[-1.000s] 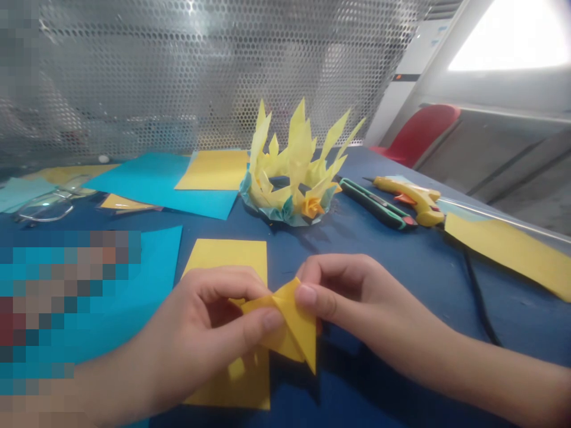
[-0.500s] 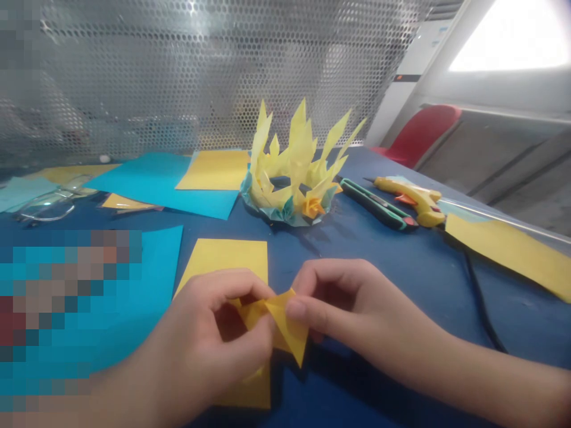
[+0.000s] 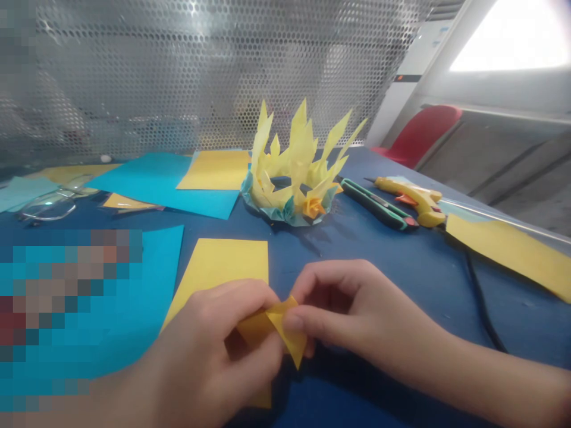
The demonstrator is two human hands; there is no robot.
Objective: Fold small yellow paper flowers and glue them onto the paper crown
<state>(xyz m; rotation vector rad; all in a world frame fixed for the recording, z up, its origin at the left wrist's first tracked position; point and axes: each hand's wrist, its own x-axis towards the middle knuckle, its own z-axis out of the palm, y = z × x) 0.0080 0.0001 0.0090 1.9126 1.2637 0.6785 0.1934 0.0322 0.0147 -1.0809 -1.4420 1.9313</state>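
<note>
Between my two hands is a small folded piece of yellow paper (image 3: 291,339), with one pointed corner hanging down. My left hand (image 3: 223,339) curls around its left part, thumb and fingers closed on it. On the other side, my right hand (image 3: 341,306) pinches the paper between thumb and fingers. A flat yellow sheet (image 3: 232,258) lies on the table under my left hand and is partly covered by it. Beyond my hands stands a paper crown (image 3: 301,154) with tall pale yellow spikes, a light blue base and an orange paper flower (image 3: 313,207).
A green and black utility knife (image 3: 379,205) and a yellow glue gun (image 3: 417,199) with a black cord lie at right, near a yellow strip (image 3: 508,252). Blue sheets (image 3: 169,178) and glasses (image 3: 49,205) lie at left. A perforated metal panel (image 3: 200,89) rises behind.
My left hand has shifted slightly right and down, its fingers nearer my right hand. The folded yellow paper has turned a little, and less of it shows.
</note>
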